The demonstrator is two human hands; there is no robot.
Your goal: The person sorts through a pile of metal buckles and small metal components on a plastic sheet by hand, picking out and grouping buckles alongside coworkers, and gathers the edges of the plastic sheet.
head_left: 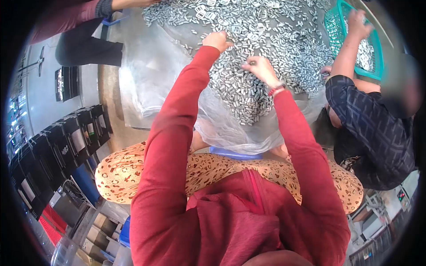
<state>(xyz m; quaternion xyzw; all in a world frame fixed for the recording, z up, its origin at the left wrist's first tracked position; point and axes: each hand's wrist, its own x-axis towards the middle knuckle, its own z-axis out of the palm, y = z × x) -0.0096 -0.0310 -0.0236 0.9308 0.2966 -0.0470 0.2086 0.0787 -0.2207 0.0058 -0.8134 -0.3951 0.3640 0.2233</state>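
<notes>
A wide heap of small grey metal cylinders (246,95) is spread over a clear plastic sheet (146,84) in front of me. My left hand (216,41) is over the far left part of the heap, fingers curled down and drawn together; whatever they grip, if anything, is hidden. Nearer and to the right, my right hand (262,70) is closed, with a small dark metal cylinder (252,63) between thumb and fingers. Flat, slotted metal pieces (237,29) lie among the cylinders beyond my hands.
At the right, a co-worker's hand (359,24) is at a green basket (378,55) holding pale metal pieces. Another person's sleeve (84,15) reaches in from the upper left. Black file boxes (57,146) stand in a row at left. A blue object (235,153) lies beneath the sheet's near edge.
</notes>
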